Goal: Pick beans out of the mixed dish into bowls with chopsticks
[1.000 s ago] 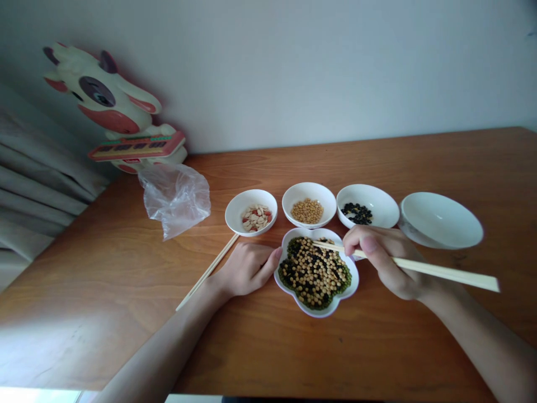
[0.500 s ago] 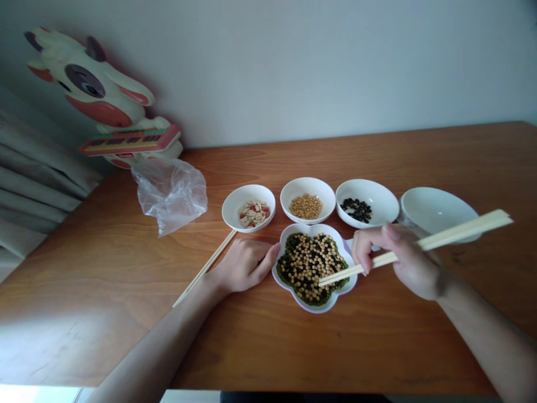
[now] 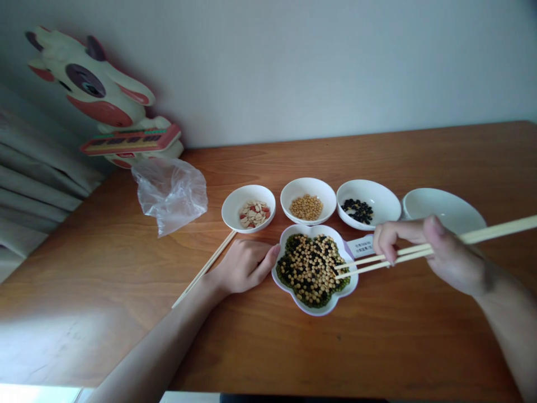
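Note:
My right hand (image 3: pixel 448 252) is closed around a pair of light wooden chopsticks (image 3: pixel 453 244). The tips are slightly apart, over the right side of a flower-shaped dish (image 3: pixel 280 281). Mixed beans (image 3: pixel 310 263), tan, black and green, fill this white dish with its lilac rim. I cannot make out a bean between the tips. My left hand (image 3: pixel 247 266) rests on the table with its thumb against the dish's left edge; its fingers are curled and partly hidden. A printed white label (image 3: pixel 361 246) sits between the dish and my right hand.
Behind the dish stand four white bowls: one with pale and red pieces (image 3: pixel 226 214), one with tan beans (image 3: pixel 286 196), one with black beans (image 3: pixel 388 208), and one at right (image 3: pixel 440 207). A second chopstick pair (image 3: pixel 201 274), plastic bag (image 3: pixel 172 193) and cow toy (image 3: pixel 104 101) are left.
My right hand has moved right with the chopsticks, whose tips shifted right and spread apart. More of the label shows. My left hand has stayed at the dish.

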Demonstrator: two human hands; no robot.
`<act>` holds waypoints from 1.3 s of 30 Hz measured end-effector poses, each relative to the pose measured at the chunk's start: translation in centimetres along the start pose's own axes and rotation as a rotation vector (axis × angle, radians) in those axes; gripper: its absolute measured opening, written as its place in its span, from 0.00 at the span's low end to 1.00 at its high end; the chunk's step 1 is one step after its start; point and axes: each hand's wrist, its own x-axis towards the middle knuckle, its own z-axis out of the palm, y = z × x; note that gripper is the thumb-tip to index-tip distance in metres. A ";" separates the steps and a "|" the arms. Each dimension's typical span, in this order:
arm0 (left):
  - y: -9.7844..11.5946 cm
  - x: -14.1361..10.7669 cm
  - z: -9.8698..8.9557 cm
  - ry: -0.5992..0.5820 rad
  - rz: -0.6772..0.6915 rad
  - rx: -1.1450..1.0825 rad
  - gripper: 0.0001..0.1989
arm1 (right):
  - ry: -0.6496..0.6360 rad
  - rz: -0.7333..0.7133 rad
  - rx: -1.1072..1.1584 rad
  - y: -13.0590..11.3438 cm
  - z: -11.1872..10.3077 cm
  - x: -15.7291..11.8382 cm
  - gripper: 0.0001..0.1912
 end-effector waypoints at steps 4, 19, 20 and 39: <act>0.1 0.0 0.0 -0.005 -0.015 -0.011 0.25 | -0.016 -0.023 -0.065 0.6 1.0 -0.2 0.40; -0.5 -0.2 0.2 -0.007 0.010 -0.009 0.23 | 0.008 -0.053 0.083 0.9 2.9 0.6 0.37; -0.6 -0.2 0.2 -0.009 0.006 -0.007 0.23 | 0.006 -0.051 0.090 0.9 2.9 0.6 0.37; -0.5 -0.2 0.2 -0.006 0.000 0.011 0.24 | 0.073 -0.087 0.078 1.1 3.9 0.7 0.34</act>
